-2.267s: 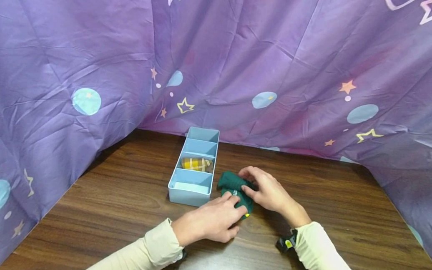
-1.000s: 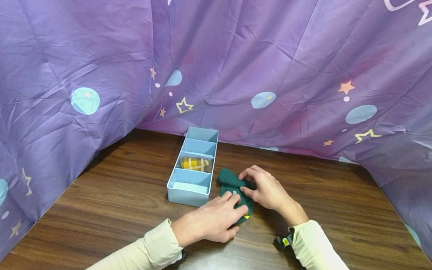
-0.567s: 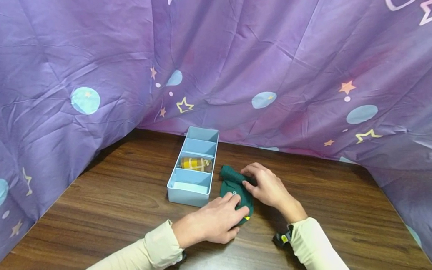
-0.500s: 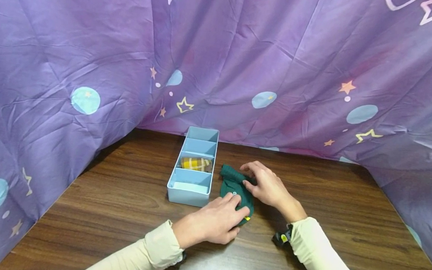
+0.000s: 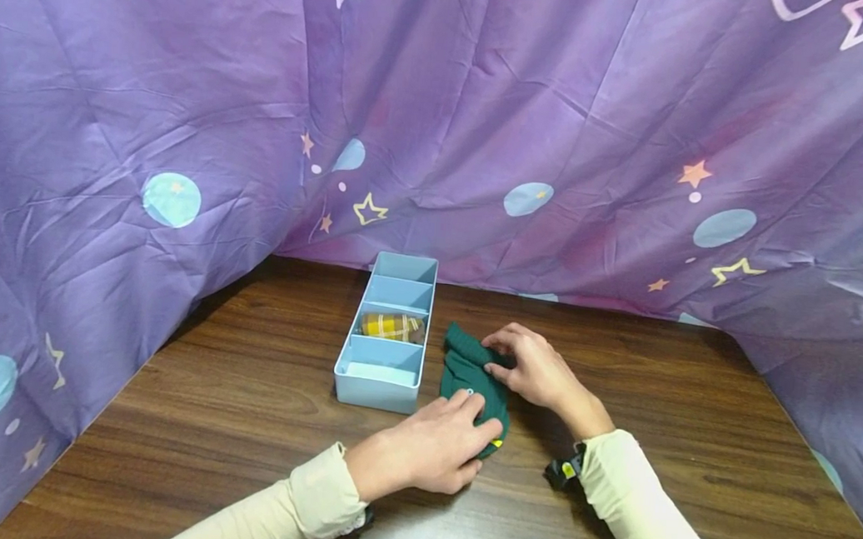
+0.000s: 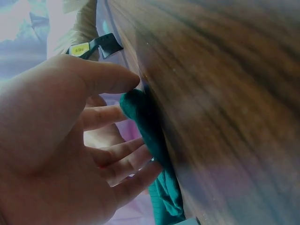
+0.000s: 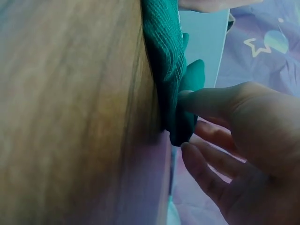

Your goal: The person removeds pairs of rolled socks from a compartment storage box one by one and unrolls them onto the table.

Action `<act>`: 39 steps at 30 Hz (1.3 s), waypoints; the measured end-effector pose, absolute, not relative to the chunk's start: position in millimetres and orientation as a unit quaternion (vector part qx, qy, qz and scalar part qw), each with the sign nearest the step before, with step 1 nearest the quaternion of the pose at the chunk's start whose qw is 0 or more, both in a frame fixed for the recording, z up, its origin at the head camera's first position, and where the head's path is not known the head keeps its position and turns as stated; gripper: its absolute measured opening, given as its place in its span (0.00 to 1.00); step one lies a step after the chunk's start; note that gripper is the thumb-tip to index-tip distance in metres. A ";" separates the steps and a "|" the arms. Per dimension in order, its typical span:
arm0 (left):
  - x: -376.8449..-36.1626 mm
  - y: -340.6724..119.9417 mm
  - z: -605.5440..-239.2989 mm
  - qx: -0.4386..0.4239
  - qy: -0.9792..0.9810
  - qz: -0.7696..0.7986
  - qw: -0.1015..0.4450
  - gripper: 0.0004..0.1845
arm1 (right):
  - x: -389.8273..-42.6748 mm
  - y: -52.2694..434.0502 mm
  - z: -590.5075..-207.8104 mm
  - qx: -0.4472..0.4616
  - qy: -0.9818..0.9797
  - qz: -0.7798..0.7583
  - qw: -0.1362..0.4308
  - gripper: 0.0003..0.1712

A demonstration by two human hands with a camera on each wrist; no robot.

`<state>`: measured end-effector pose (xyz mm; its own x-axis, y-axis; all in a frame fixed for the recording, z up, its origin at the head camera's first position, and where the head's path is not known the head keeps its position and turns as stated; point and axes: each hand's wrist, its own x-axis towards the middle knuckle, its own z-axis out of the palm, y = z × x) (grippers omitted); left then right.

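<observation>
A dark green ribbed sock (image 5: 478,379) lies folded over on the table, with a small yellow patch near its close end. My left hand (image 5: 430,445) rests its loosely bent fingertips on the near half of the sock. The left wrist view shows the thumb near the sock's rounded end (image 6: 136,105). My right hand (image 5: 537,370) pinches the sock's far folded part at its right side, thumb on the near side and fingers beyond. In the right wrist view the thumb (image 7: 206,102) presses the green knit. Part of the sock is hidden under both hands.
Just left of the sock stands a light blue divided box (image 5: 378,395). One compartment holds a rolled yellow and brown plaid sock (image 5: 393,327). Purple curtains (image 5: 441,136) with stars hang behind and beside the wooden table (image 5: 240,423).
The sock's far folded part has shifted slightly away and to the right, and its fold has opened out, uncovering more of the sock. The left hand has moved a little closer to me.
</observation>
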<state>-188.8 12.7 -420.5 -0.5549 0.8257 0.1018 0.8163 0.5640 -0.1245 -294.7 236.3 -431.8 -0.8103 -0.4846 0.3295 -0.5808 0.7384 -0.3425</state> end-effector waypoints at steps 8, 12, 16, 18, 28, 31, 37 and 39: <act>-186.5 13.4 -420.5 -0.461 -0.884 0.027 0.069 0.20 | -298.5 239.0 -433.2 0.284 -0.922 0.244 0.094 0.12; -185.9 14.0 -420.5 -0.462 -0.884 0.027 0.071 0.20 | -299.2 239.6 -434.6 0.291 -0.922 0.235 0.100 0.14; -185.0 14.0 -420.3 -0.465 -0.882 0.025 0.069 0.20 | -300.1 239.6 -434.8 0.285 -0.924 0.230 0.108 0.14; -184.7 13.8 -419.9 -0.467 -0.882 0.023 0.065 0.20 | -301.1 240.0 -434.9 0.279 -0.925 0.237 0.105 0.13; -182.4 13.2 -416.8 -0.475 -0.878 0.016 0.056 0.20 | -306.3 243.3 -435.6 0.285 -0.913 0.273 0.105 0.11; -182.2 12.9 -416.3 -0.475 -0.879 0.014 0.049 0.20 | -307.0 243.4 -434.9 0.278 -0.918 0.260 0.110 0.12; -181.7 12.5 -415.7 -0.480 -0.876 0.011 0.052 0.21 | -308.6 245.4 -434.8 0.258 -0.932 0.224 0.124 0.17; -181.6 12.6 -415.8 -0.482 -0.874 0.012 0.059 0.21 | -309.5 245.9 -434.8 0.247 -0.935 0.224 0.123 0.18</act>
<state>-181.6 12.6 -415.8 -0.5293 0.8435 0.0910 0.8406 0.5360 -0.0784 -309.5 245.9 -434.8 -0.8480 -0.4067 0.3399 -0.5165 0.7779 -0.3579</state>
